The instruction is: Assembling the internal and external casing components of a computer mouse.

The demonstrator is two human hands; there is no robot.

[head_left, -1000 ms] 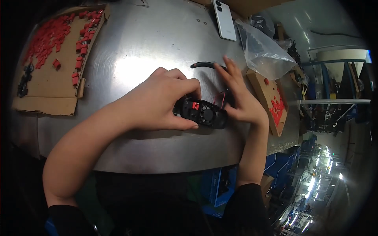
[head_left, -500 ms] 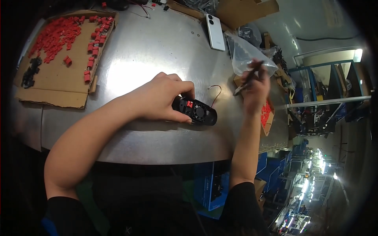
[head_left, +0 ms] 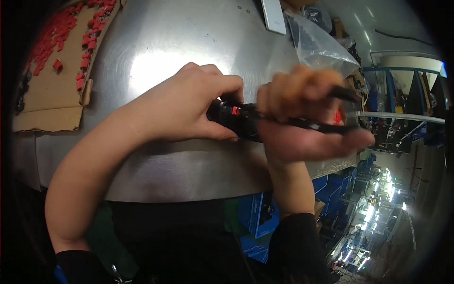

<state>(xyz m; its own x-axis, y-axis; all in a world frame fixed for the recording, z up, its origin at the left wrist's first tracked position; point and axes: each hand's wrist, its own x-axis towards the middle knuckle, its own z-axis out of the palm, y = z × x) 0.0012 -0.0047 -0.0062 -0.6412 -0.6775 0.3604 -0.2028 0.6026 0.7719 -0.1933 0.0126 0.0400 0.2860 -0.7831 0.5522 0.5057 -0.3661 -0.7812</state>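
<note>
Hands are seen closed on one small black housing (head_left: 236, 120) near the middle of the steel table (head_left: 189, 42), the landmark for all that follows. The left hand (head_left: 182, 106) is clamped over the housing's left end, thumb beneath and fingers curled across the top, pinning it against the table's surface. The right hand (head_left: 305, 116) is closed around a thin black tool (head_left: 321, 127), whose shaft lies across the palm and points toward the housing; blur hides how its tip meets the part. The housing is judged to be light, rigid moulded plastic with rounded edges and a small red insert (head_left: 235, 111) on its upper face; it is likely to slide on polished metal unless held down, so a grip by its long sides, clear of the red insert, is thought safest. The tool looks stiff and slender and is best held along the shaft. The table is smooth, reflective and faintly scratched. At its far left edge a flat brown cardboard sheet (head_left: 52, 99) is laid, matte and creased, strewn with many small red plastic pieces (head_left: 56, 38). Toward the far right edge a crinkled clear plastic bag (head_left: 319, 45) is seen, and beside it, at the table's far edge, a flat white slab-shaped device (head_left: 273, 16).
</note>
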